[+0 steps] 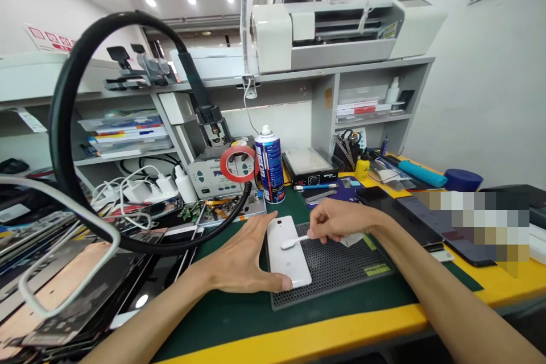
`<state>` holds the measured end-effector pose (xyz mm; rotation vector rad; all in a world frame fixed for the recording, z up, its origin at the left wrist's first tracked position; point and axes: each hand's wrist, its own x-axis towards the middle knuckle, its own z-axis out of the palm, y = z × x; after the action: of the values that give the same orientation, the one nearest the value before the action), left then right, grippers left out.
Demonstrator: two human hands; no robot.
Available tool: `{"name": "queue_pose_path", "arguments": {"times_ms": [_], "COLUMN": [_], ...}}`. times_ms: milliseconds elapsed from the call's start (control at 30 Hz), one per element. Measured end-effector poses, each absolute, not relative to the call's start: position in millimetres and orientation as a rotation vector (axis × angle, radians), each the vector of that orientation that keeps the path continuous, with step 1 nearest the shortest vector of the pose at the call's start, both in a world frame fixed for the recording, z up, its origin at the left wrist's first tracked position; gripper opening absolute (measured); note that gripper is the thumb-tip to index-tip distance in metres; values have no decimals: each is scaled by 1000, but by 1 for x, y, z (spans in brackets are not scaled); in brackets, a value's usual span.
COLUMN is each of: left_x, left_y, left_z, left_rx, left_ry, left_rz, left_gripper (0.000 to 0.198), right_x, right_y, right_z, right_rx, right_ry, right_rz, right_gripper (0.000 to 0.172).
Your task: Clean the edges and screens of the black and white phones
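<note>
Holding a white phone (288,261), laid back up at the left end of a dark perforated mat (341,264) on the tabletop (230,324), with the left hand (241,259): stretched wide, with the thumb at the lower edge of the phone and the fingers reaching along the upper left side. Pinching the thin handle of a white swab (290,244) in the right hand (335,220), with the fingers curled closely around the end. Pointing the broad pale tip leftward over the middle of the phone's back, seemingly in contact. Surrounded beyond the mat by a blue spray can (269,173), a red tape roll (238,178) just left of the can, and a yellow bottle (362,169) farther right. Arched at the far left with a thick black hose (60,125).
</note>
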<state>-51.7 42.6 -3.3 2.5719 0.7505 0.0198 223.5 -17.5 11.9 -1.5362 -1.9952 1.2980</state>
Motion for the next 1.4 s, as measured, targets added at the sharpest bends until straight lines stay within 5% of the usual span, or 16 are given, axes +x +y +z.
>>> {"name": "queue_pose_path", "arguments": {"times_ms": [633,800,933,1167,1400], "left_x": [-56,-55,-56,-58,-59], "left_y": [44,45,46,47,44], "left_z": [-11,-12,-13,-17,-16], "left_rx": [2681,2713,2717,2689,2703], "left_ry": [670,639,648,666,673], "left_rz": [165,212,239,197,213], "left_gripper": [118,115,117,127,116], "right_x": [204,192,179,177,178], "right_y": [0,14,24,23,13], "right_z": [-6,-18,-21,-21,-20], "right_rx": [-1687,-1887,-2010,-2101,-2071], "right_ry": [-1907,-2002,-2088,-2091,-2179], "right_rz": [698,180,-124,-237,-203], "right_gripper": [33,47,41,40,39]}}
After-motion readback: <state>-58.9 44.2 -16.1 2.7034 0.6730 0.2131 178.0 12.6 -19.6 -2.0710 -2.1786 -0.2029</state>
